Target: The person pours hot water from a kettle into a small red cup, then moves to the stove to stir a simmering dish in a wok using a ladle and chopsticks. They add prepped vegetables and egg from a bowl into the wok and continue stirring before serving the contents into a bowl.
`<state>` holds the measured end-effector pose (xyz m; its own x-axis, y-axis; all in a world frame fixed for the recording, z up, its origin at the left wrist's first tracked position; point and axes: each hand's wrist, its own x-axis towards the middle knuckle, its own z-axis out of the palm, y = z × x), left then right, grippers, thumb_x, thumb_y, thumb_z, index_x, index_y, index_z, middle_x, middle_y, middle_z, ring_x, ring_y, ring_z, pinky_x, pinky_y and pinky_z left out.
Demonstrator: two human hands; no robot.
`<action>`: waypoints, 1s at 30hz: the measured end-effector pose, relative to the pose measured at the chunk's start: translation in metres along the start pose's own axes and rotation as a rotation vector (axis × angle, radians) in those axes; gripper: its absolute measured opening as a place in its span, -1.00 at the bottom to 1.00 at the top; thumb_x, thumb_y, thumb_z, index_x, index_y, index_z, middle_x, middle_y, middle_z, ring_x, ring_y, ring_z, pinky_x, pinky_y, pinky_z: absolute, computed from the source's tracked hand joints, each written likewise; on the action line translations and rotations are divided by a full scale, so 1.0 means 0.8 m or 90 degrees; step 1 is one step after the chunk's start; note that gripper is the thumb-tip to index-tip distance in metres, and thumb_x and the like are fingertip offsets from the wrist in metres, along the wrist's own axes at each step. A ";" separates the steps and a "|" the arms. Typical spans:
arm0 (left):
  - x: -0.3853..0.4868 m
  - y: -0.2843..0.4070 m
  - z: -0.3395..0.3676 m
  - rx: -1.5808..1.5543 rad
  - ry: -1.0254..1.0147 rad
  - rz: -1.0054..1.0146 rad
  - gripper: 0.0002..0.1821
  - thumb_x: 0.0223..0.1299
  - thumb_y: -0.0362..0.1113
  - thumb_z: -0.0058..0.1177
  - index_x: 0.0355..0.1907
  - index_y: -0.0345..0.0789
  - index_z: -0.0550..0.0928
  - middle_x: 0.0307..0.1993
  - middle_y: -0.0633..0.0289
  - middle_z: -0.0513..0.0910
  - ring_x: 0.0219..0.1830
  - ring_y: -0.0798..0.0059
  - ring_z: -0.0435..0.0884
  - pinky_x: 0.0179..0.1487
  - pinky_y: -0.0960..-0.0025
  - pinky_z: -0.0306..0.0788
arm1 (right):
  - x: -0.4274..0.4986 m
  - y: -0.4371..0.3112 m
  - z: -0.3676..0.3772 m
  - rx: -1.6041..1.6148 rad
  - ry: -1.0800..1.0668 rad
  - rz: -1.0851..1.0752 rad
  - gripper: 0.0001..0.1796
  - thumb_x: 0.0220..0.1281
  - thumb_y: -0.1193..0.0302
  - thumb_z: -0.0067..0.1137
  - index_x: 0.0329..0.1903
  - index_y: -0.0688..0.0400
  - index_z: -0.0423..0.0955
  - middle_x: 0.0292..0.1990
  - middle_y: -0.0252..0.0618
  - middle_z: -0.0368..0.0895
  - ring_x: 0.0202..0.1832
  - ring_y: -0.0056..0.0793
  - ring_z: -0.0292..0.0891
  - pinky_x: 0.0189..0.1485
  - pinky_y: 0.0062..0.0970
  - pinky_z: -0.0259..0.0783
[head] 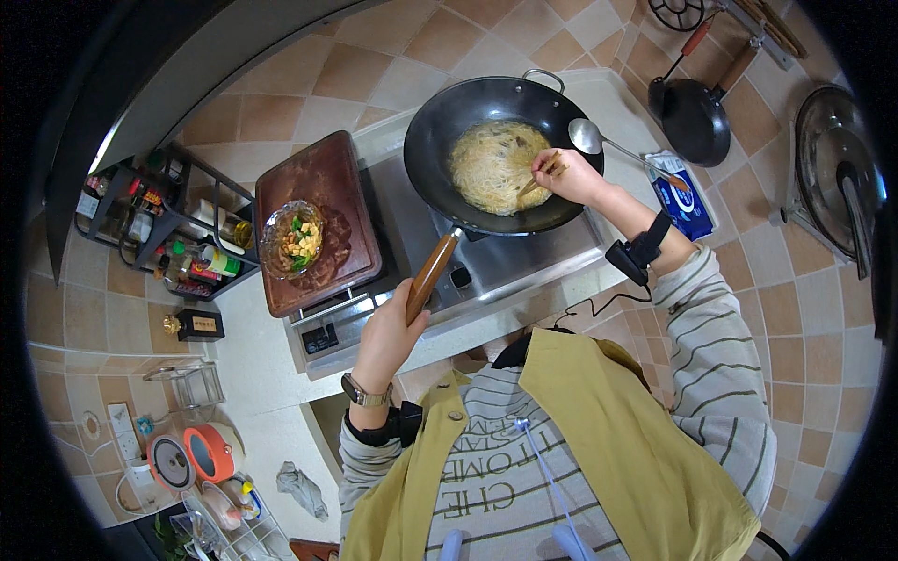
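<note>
My left hand (pixel 390 329) grips the wooden handle (pixel 432 277) of a black wok (pixel 431 151), which stands on the gas stove (pixel 396 210). Over the wok's right side, my right hand (pixel 570 175) holds wooden chopsticks (pixel 531 186) with their tips down in the noodles (pixel 494 168). The pale noodles lie in yellowish broth at the wok's bottom. A metal ladle (pixel 586 136) rests near the wok's right rim, its handle reaching towards a blue wipes packet (pixel 680 203). Left of the wok, a glass bowl (pixel 270 242) of yellow pieces and green leaves sits on a wooden cutting board (pixel 316 168).
A black rack (pixel 165 217) of seasoning bottles and a dark bottle (pixel 200 325) stand at left. Along the right wall hang a small black pan (pixel 694 123) and a glass lid (pixel 828 161). A grey cloth (pixel 302 489) lies on the lower-left counter, near a wire rack (pixel 259 536).
</note>
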<state>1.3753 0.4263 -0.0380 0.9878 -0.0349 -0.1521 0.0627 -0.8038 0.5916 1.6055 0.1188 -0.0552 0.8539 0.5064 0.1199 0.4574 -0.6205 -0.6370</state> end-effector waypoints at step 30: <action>-0.001 -0.003 0.003 0.001 0.000 -0.003 -0.44 0.15 -0.21 0.15 0.20 -0.30 0.38 -0.25 -0.08 0.65 -0.23 -0.04 0.64 -0.20 0.12 0.51 | -0.047 0.039 -0.018 0.695 0.321 0.320 -0.83 0.35 0.46 -0.03 -0.16 0.32 0.44 -0.22 0.04 0.63 -0.28 -0.24 0.69 -0.18 -0.43 0.68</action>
<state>1.3743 0.4270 -0.0411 0.9875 -0.0311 -0.1543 0.0667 -0.8052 0.5892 1.5911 0.0715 -0.0690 0.9791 -0.0653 -0.1925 -0.1708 0.2491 -0.9533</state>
